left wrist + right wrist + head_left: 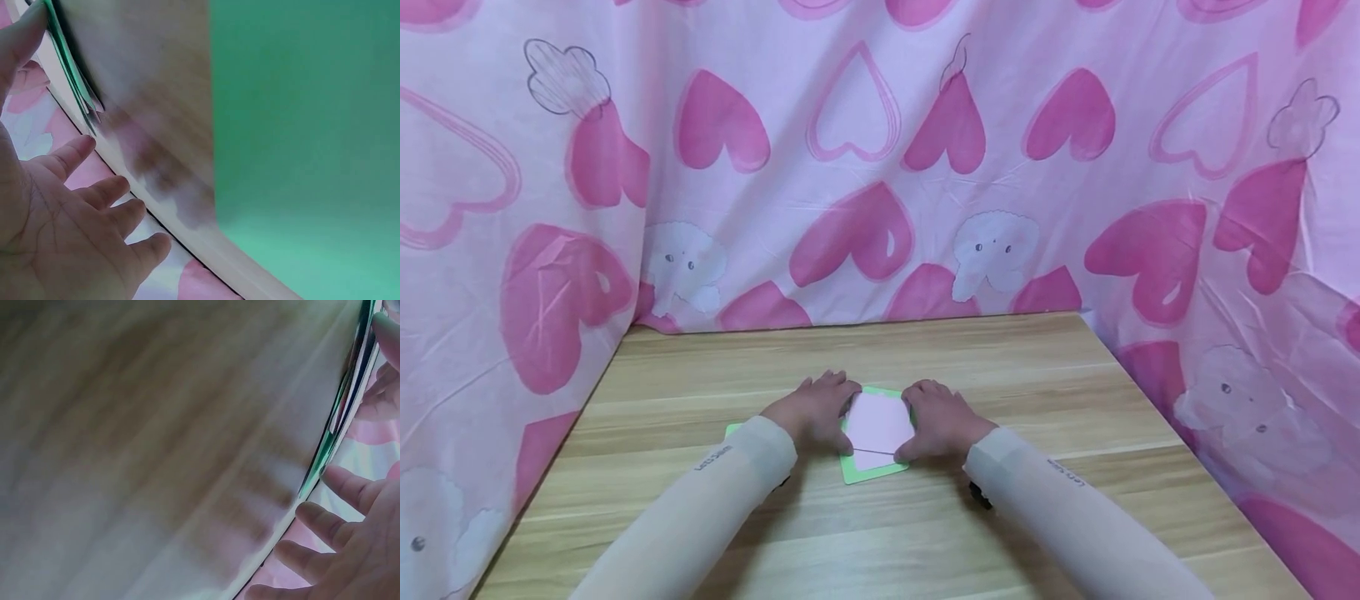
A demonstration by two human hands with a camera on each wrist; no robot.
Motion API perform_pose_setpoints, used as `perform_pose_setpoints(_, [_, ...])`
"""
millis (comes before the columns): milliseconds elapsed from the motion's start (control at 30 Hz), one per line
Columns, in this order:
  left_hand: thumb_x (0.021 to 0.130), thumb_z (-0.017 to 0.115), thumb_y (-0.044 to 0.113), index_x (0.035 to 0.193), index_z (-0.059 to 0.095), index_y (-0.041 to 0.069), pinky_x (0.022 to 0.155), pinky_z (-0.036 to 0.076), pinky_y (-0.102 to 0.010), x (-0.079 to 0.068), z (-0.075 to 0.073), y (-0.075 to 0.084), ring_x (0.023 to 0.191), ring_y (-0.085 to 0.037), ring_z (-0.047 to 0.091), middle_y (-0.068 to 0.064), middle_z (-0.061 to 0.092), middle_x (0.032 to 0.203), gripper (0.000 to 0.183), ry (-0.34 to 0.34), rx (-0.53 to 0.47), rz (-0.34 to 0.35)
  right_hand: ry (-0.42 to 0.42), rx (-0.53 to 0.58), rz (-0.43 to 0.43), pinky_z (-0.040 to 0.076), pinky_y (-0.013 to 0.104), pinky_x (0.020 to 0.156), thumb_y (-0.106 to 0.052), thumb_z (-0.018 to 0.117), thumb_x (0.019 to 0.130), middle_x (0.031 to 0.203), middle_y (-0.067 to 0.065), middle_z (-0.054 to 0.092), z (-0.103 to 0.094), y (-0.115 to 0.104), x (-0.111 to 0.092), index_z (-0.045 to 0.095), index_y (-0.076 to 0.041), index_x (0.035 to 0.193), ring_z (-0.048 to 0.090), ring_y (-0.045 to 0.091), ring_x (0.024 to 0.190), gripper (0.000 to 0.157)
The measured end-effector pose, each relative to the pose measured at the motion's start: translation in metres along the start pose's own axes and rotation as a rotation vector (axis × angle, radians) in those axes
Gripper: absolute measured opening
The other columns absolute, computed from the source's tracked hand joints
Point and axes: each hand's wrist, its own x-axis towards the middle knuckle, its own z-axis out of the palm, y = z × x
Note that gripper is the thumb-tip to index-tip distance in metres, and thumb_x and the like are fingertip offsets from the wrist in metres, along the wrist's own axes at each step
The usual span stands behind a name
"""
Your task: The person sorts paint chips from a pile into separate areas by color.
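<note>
In the head view, a small stack of pink and green paper sheets lies in the middle of the wooden table, pink on top, a green border showing around it. My left hand is at its left side and my right hand at its right; both touch its edges with thumb and index finger. The wrist views show the stack nearly edge-on, its layers slightly apart. The fingers of the left hand and the right hand are spread and fairly straight. A green sheet lies near my left wrist, mostly hidden by the sleeve in the head view.
Around the wooden table hangs a pink curtain printed with hearts, at the back and on both sides. Pale sleeves cover both forearms, and a dark wrist strap shows under the right one.
</note>
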Motion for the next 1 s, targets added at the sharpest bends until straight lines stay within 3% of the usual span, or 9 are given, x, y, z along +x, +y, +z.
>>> perform_pose_setpoints(200, [0.076, 0.091, 0.049, 0.156, 0.048, 0.019, 0.132, 0.014, -0.058, -0.001, -0.003, 0.001, 0.164, -0.032, 0.016, -0.010, 0.030, 0.173, 0.096, 0.030, -0.022, 0.012, 0.002, 0.059, 0.003, 0.030, 0.065, 0.124, -0.056, 0.094, 0.067, 0.154, 0.004, 0.050, -0.006, 0.004, 0.001, 0.052, -0.017, 0.151, 0.047, 0.028, 0.142, 0.101])
perform_pose_setpoints(400, [0.071, 0.090, 0.058, 0.154, 0.049, 0.016, 0.131, 0.013, -0.062, 0.000, -0.006, 0.011, 0.164, -0.035, 0.014, -0.012, 0.027, 0.174, 0.102, 0.094, -0.012, 0.051, -0.027, 0.155, -0.040, 0.044, 0.051, 0.117, -0.044, 0.098, 0.066, 0.150, 0.004, 0.052, -0.021, 0.016, -0.002, 0.050, -0.015, 0.152, 0.050, 0.024, 0.135, 0.103])
perform_pose_setpoints(567, [0.070, 0.086, 0.063, 0.151, 0.052, 0.015, 0.130, 0.011, -0.063, 0.001, -0.006, 0.027, 0.164, -0.035, 0.011, -0.013, 0.025, 0.175, 0.100, 0.145, 0.015, 0.077, -0.058, 0.178, -0.046, 0.042, 0.052, 0.120, -0.038, 0.097, 0.070, 0.156, 0.007, 0.048, -0.035, 0.030, -0.006, 0.048, -0.017, 0.154, 0.047, 0.024, 0.141, 0.100])
perform_pose_setpoints(733, [0.071, 0.081, 0.069, 0.139, 0.059, 0.015, 0.130, 0.012, -0.065, 0.007, -0.002, 0.047, 0.164, -0.037, 0.011, -0.014, 0.024, 0.175, 0.089, 0.198, 0.064, 0.111, -0.064, 0.202, -0.034, 0.043, 0.056, 0.118, -0.029, 0.097, 0.070, 0.152, 0.007, 0.050, -0.044, 0.049, -0.014, 0.049, -0.019, 0.152, 0.050, 0.025, 0.135, 0.096])
perform_pose_setpoints(1000, [0.068, 0.083, 0.072, 0.134, 0.063, 0.015, 0.130, 0.011, -0.064, 0.018, 0.013, 0.078, 0.164, -0.037, 0.010, -0.013, 0.021, 0.176, 0.089, 0.215, 0.068, 0.116, -0.067, 0.219, -0.033, 0.041, 0.060, 0.119, -0.025, 0.099, 0.068, 0.153, 0.012, 0.049, -0.046, 0.077, -0.030, 0.048, -0.013, 0.152, 0.050, 0.030, 0.136, 0.099])
